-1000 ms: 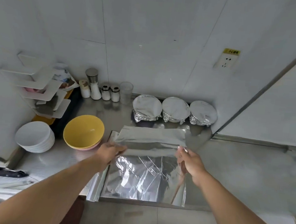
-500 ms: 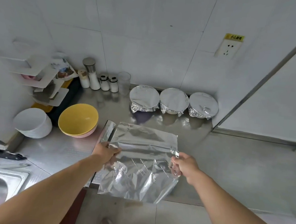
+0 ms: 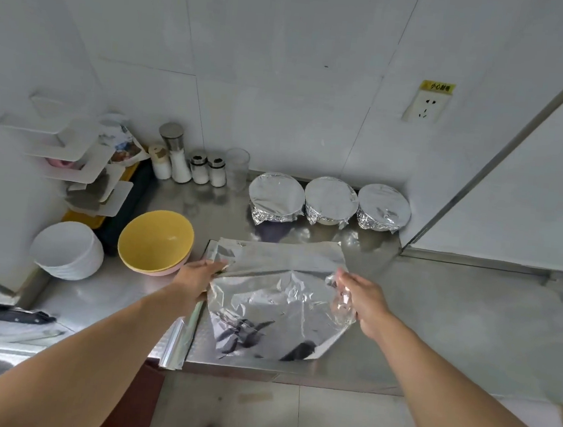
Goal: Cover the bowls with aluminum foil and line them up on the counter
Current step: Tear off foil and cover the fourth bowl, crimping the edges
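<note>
Three foil-covered bowls (image 3: 329, 202) in a row at the back wall, touching. Foil sheet (image 3: 281, 303) held over the steel counter (image 3: 469, 317) — left hand (image 3: 198, 274) pinches its left edge, right hand (image 3: 361, 296) grips the crumpled right edge (fingers curled round it). Yellow bowl (image 3: 155, 240) uncovered, beside the left hand; foil roll (image 3: 180, 338) near the counter's front edge.

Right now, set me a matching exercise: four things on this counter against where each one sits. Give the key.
Things:
1. yellow bowl
2. three foil-covered bowls
3. stack of white bowls
4. foil sheet

Places:
A. held between both hands
B. far left, near the wall
C. lined up against the back wall
D. stacked on a pink bowl, just left of the left hand

Pairs: 1-D, 2-C, 3-B, 4-A
</note>
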Demonstrator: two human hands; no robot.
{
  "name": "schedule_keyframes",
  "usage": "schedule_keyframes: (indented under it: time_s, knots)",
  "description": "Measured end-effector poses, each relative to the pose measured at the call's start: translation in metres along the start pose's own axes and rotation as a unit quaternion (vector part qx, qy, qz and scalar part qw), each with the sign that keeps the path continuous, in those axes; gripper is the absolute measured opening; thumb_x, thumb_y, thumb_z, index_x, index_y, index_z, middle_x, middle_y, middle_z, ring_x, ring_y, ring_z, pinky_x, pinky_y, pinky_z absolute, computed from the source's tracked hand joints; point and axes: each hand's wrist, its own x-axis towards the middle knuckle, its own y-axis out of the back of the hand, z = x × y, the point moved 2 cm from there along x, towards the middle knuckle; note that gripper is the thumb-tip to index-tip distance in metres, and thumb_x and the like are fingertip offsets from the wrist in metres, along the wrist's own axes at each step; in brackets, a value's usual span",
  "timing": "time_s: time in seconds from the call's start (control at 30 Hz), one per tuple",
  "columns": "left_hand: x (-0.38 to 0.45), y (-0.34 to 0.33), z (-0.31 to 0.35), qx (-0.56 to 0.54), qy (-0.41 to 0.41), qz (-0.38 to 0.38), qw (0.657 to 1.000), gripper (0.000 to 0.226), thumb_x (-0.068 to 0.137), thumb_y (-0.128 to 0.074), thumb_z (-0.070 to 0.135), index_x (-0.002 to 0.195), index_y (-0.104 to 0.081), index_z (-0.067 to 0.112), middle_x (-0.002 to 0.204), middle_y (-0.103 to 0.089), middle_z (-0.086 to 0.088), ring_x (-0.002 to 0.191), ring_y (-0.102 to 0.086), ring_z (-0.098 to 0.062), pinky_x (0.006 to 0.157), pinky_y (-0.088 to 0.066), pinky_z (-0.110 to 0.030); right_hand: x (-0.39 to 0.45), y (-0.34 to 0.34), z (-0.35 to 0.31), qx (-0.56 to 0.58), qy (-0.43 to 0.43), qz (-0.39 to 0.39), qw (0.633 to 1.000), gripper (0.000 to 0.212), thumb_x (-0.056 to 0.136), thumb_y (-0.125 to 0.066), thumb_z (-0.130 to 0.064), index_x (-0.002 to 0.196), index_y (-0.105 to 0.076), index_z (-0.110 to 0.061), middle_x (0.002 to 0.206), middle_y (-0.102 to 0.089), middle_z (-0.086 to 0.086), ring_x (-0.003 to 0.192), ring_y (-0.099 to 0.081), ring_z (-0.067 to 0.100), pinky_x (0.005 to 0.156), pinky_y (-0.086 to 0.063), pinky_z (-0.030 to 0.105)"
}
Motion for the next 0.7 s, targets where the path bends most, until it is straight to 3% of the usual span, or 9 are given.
schedule_keyframes:
  time_s: [0.07, 0.17, 0.23, 0.33, 0.43, 0.5, 0.6, 0.7]
  knots:
    - [0.0, 0.003, 0.006, -0.023, 0.016, -0.009, 1.0, 0.013, 0.094, -0.074, 0.025, 0.088, -0.068, 0.015, 0.056, -0.044, 0.004, 0.049, -0.034, -0.012, 0.051, -0.027, -0.027, -0.002, -0.001, -0.004, 0.029, -0.004, -0.01, 1.0, 0.025, 0.083, -0.078, -0.046, 0.085, -0.074, -0.021, 0.084, -0.068, -0.007, 0.079, -0.06, 0.012, 0.069, -0.045, 0.027]
    - [0.001, 0.009, 0.016, -0.055, 0.035, -0.005, 0.998, 0.018, 0.093, -0.072, 0.02, 0.078, -0.065, 0.012, 0.058, -0.043, 0.001, 0.049, -0.033, -0.012, 0.051, -0.028, -0.026, -0.009, -0.009, -0.012, 0.051, 0.013, -0.002, 0.999, 0.028, 0.089, -0.074, -0.04, 0.072, -0.065, -0.021, 0.079, -0.065, -0.009, 0.073, -0.053, 0.009, 0.064, -0.037, 0.026]
    - [0.0, 0.01, 0.025, -0.065, 0.037, 0.0, 0.997, 0.033, 0.091, -0.069, 0.016, 0.06, -0.058, 0.013, 0.048, -0.041, 0.002, 0.047, -0.031, -0.014, 0.049, -0.027, -0.027, -0.015, -0.014, -0.018, 0.039, 0.044, 0.028, 0.998, 0.033, 0.091, -0.073, -0.038, 0.067, -0.064, -0.018, 0.086, -0.07, -0.006, 0.071, -0.053, 0.007, 0.063, -0.035, 0.024]
    - [0.003, 0.017, 0.032, -0.036, 0.039, 0.005, 0.999, 0.054, 0.089, -0.066, 0.018, 0.044, -0.036, 0.023, 0.045, -0.029, 0.001, 0.051, -0.022, -0.017, 0.055, -0.019, -0.032, -0.023, -0.02, -0.028, 0.056, 0.094, 0.07, 0.992, 0.017, 0.088, -0.078, -0.028, 0.074, -0.072, -0.019, 0.093, -0.075, -0.005, 0.092, -0.065, 0.012, 0.073, -0.043, 0.02]
    - [-0.003, 0.025, 0.042, -0.027, 0.048, -0.011, 0.998, 0.048, 0.091, -0.068, 0.023, 0.049, -0.043, 0.021, 0.052, -0.039, -0.001, 0.055, -0.033, -0.017, 0.059, -0.029, -0.032, -0.027, -0.022, -0.04, 0.105, 0.127, 0.056, 0.985, 0.008, 0.085, -0.079, -0.019, 0.079, -0.078, -0.013, 0.122, -0.069, -0.014, 0.117, -0.06, 0.007, 0.097, -0.041, 0.028]
    - [-0.001, 0.028, 0.046, -0.032, 0.049, -0.031, 0.998, 0.049, 0.096, -0.066, 0.026, 0.051, -0.048, 0.019, 0.054, -0.046, -0.001, 0.056, -0.036, -0.017, 0.061, -0.032, -0.032, -0.028, -0.023, -0.047, 0.113, 0.134, 0.042, 0.984, 0.009, 0.088, -0.077, -0.018, 0.081, -0.077, -0.012, 0.129, -0.065, -0.017, 0.119, -0.058, 0.003, 0.101, -0.038, 0.03]
    - [-0.008, 0.033, 0.053, -0.055, 0.058, -0.04, 0.996, 0.039, 0.099, -0.063, 0.03, 0.063, -0.055, 0.019, 0.062, -0.054, -0.002, 0.059, -0.042, -0.016, 0.063, -0.034, -0.03, -0.033, -0.027, -0.056, 0.103, 0.152, 0.06, 0.981, 0.01, 0.088, -0.077, -0.022, 0.08, -0.075, -0.016, 0.1, -0.075, -0.007, 0.093, -0.064, 0.008, 0.084, -0.044, 0.025]
    - [-0.012, 0.034, 0.059, -0.05, 0.057, -0.03, 0.997, 0.025, 0.098, -0.064, 0.035, 0.08, -0.062, 0.017, 0.075, -0.058, -0.006, 0.065, -0.051, -0.019, 0.067, -0.042, -0.035, -0.034, -0.028, -0.061, 0.084, 0.176, 0.072, 0.978, 0.025, 0.086, -0.079, -0.033, 0.082, -0.072, -0.01, 0.072, -0.068, 0.0, 0.067, -0.058, 0.009, 0.075, -0.044, 0.027]
